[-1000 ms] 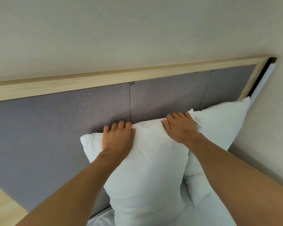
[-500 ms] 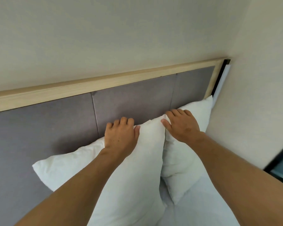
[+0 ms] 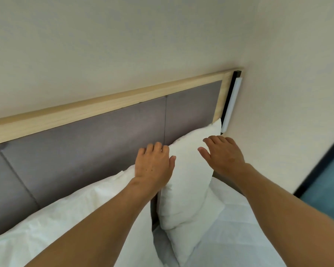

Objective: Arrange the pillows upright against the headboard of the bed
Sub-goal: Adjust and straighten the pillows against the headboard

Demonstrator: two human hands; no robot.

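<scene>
Two white pillows lean upright against the grey padded headboard (image 3: 85,143) with its pale wooden top rail. The left pillow (image 3: 62,214) spreads wide at lower left. The right pillow (image 3: 189,189) stands in the corner by the side wall. My left hand (image 3: 154,164) lies flat between the two pillows, at the right pillow's upper left edge, fingers curled over the top. My right hand (image 3: 224,157) hovers with fingers spread over the right pillow's upper right part, holding nothing.
A cream wall rises behind the headboard and another closes in on the right. A white bar (image 3: 232,105) on a black strip runs down beside the headboard's right post. White quilted bedding (image 3: 239,237) lies below; dark floor (image 3: 328,187) shows at far right.
The view has swung right. Both hands left the top of the left pillow and shifted to the right pillow; my right hand has lifted and spread its fingers.
</scene>
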